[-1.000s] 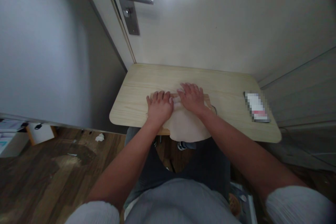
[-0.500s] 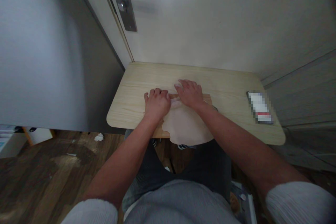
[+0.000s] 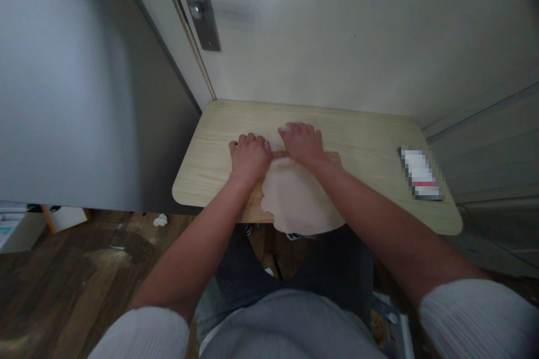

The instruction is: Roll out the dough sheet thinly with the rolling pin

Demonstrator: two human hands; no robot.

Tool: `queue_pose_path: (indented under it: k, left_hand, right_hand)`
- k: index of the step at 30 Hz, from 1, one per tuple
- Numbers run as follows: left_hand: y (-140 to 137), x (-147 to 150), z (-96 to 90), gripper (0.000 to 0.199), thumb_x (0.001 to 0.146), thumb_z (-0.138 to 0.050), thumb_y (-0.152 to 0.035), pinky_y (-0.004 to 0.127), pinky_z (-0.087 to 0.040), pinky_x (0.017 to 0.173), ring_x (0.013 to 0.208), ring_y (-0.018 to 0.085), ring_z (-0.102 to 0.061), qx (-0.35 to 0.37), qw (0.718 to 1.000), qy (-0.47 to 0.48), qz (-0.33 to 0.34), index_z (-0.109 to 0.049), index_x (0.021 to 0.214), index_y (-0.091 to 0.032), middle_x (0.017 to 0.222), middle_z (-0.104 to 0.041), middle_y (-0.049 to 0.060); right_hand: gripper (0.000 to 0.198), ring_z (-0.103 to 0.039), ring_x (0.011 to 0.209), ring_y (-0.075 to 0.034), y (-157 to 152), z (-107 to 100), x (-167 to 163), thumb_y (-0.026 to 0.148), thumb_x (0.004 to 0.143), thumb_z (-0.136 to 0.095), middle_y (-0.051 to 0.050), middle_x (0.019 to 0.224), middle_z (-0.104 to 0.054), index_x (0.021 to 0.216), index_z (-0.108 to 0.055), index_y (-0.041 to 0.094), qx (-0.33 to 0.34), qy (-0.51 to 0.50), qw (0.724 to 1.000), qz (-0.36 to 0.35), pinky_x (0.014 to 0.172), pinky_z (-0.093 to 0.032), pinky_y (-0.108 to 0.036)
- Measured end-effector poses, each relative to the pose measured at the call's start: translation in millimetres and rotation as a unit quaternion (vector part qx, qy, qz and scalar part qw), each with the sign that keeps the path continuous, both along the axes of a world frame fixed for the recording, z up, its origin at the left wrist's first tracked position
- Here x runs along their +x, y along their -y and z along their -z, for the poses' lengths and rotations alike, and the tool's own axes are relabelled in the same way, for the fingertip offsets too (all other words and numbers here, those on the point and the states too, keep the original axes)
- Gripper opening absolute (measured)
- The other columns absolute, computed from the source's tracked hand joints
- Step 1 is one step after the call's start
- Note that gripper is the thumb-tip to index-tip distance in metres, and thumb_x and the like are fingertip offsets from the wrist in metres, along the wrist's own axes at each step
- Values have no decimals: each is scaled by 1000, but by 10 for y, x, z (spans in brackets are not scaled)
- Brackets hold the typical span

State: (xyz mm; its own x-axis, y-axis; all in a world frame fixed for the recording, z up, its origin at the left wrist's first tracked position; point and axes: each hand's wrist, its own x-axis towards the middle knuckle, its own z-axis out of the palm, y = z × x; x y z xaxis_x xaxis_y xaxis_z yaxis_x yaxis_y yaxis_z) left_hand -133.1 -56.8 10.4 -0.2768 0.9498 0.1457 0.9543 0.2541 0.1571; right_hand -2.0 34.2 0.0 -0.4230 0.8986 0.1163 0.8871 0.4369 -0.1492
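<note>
Both hands sit farther from the body than they did half a second ago: the left hand point(image 3: 250, 154) and the right hand point(image 3: 302, 139) have edged toward the far side of the board, while the soft-looking, pale cream, roughly rounded flat sheet point(image 3: 301, 196) shows little change. We find that sheet lying on a flat brown wooden board point(image 3: 257, 210), which rests on a light wood-grain table with rounded corners point(image 3: 366, 133). Its wavy left edge leaves part of the board bare, and its curved near edge droops past the board, over the lap.

We see the two hands a little apart, palms down, at the sheet's far end, with the fingers of the left bent and those of the right more outstretched. We cannot tell whether either is clamped on anything, because the backs of the hands hide what lies beneath.

We judge the sheet light, limp and easily stretched, likely to tear if tugged from one corner; its surface looks smooth, though we cannot tell whether it is tacky. We would slide flat fingers under opposite sides and support the middle, rather than pinch the thin, scalloped rim. The drooping near edge seems the weakest place to pull, so we would take its weight from below with an open palm.
</note>
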Motion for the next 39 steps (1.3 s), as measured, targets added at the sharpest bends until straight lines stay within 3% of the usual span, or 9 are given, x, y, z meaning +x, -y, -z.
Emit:
queue_pose_path:
  k: [10,16,22,27,30,36,39]
  left_hand:
    - [-153,-82,-7,43,101,-29,-35,51,-37,95,115,32,-54,9,1000,-4,-13,-69,109,-20,115,-67,15]
    - [-91,-41,19,45,101,-28,-37,51,-38,95,115,34,-53,5,1000,3,-2,-68,112,-19,116,-65,16]
    - [184,123,27,44,101,-30,-41,51,-39,99,119,33,-53,3,999,23,22,-60,125,-21,128,-61,14]
    - [495,340,45,47,102,-29,-43,57,-25,113,135,32,-42,24,999,19,31,-48,140,-25,149,-49,11]
    - [693,457,57,51,102,-28,-46,59,-23,114,141,32,-35,31,998,18,47,-43,145,-24,154,-44,11]
    - [1005,461,52,42,96,-48,-52,51,-31,110,132,29,-45,38,990,35,134,-59,127,-26,140,-57,8]
    - [1030,360,39,30,91,-60,-45,48,-35,104,119,29,-53,38,990,33,131,-66,114,-26,122,-66,7]
  right_hand:
    - [61,-53,120,-34,-158,25,-119,56,102,-23,-19,131,-61,134,-58,18,3,-16,1000,0,99,-37,-53]
    - [60,-51,122,-34,-111,46,-58,53,103,-20,-18,133,-60,136,-56,18,8,-16,1000,-3,100,-36,-51]
    - [58,-43,132,-34,171,87,165,51,103,-24,-15,147,-51,145,-48,19,25,-15,999,-12,107,-29,-54]
    - [55,-36,139,-35,503,123,381,48,102,-28,-11,152,-46,147,-45,21,39,-12,999,-2,112,-22,-59]
    - [54,-32,142,-35,706,122,539,46,102,-30,-10,153,-45,148,-45,21,42,-7,999,-9,113,-19,-62]
    - [54,-33,143,-35,1020,113,901,46,103,-30,-11,153,-45,144,-49,17,45,-5,999,-25,116,-16,-61]
    - [50,-29,145,-35,1067,106,1014,46,103,-31,-9,153,-45,141,-54,22,43,-10,999,-16,115,-18,-63]
